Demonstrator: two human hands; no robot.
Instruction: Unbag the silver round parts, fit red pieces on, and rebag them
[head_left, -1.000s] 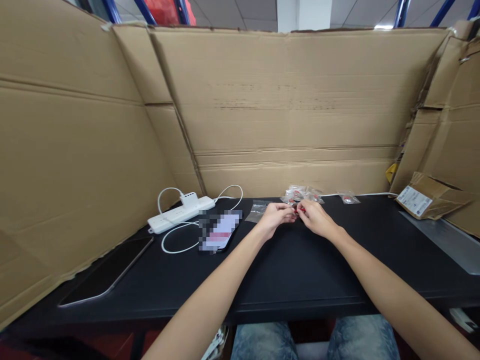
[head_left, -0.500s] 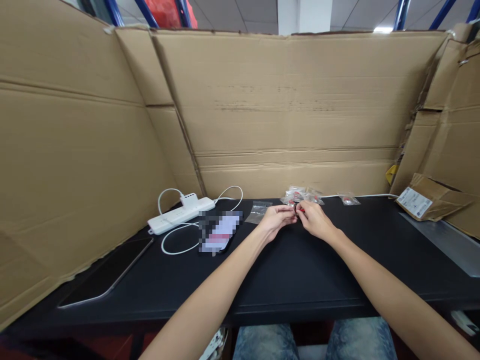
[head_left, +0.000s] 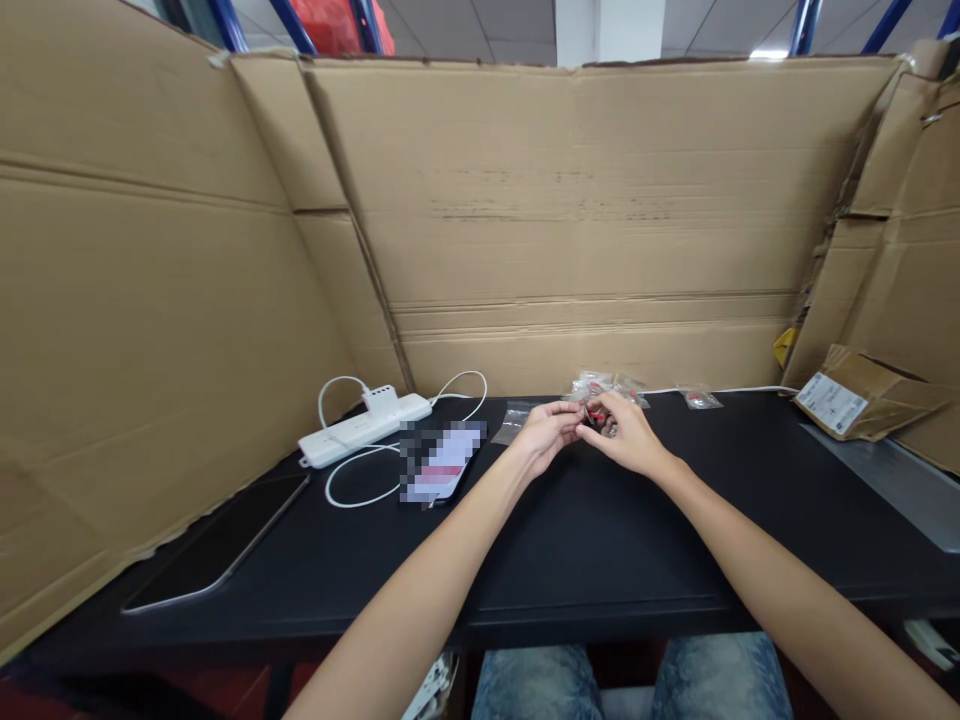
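My left hand (head_left: 549, 436) and my right hand (head_left: 627, 434) meet over the black table. Between their fingertips is a small red piece with a metal ring (head_left: 591, 413), like a key ring; its exact kind is too small to make out. Both hands are closed on it, the left from its side and the right with thumb and fingers curled round it. Just behind the fingers lies a cluster of clear plastic bags (head_left: 609, 384) with small red items inside. A flat clear bag (head_left: 513, 420) lies left of my left hand, partly hidden by it.
On the left are a phone (head_left: 450, 464), a white power strip (head_left: 367, 432) with looping cable and a dark tablet (head_left: 217, 540). Another small bag (head_left: 699, 398) lies to the right, and an opened brown package (head_left: 862, 395) farther right. Cardboard walls (head_left: 585, 220) enclose the table.
My right hand's fingers have lifted and turned slightly, opening a gap between thumb and fingers that shows more of the red piece. My left hand has shifted a little.
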